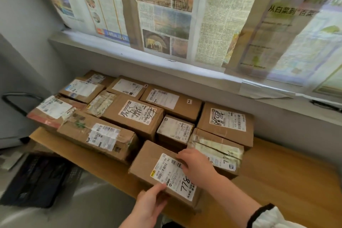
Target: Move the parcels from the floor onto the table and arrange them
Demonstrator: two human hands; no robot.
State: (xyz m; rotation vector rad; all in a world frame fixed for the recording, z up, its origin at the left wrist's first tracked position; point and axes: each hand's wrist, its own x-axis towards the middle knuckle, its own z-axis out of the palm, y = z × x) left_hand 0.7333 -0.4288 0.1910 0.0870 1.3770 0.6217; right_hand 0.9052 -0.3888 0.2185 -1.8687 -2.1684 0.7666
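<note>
A brown cardboard parcel (pixel 148 161) with a white label marked "778" lies at the front edge of the wooden table (pixel 288 181). My left hand (pixel 151 203) grips its near edge from below and the front. My right hand (pixel 198 166) lies on its top at the far right corner, fingers curved over the label. Several other labelled cardboard parcels (pixel 133 114) sit side by side in rows behind it, filling the table's left and middle up to the wall.
The table's right part shows bare wood. Newspaper sheets (pixel 166 15) hang over the window above a white sill (pixel 129 57). A dark crate (pixel 38 179) stands on the floor at the left, and a black chair frame (pixel 13 102) is beside the table.
</note>
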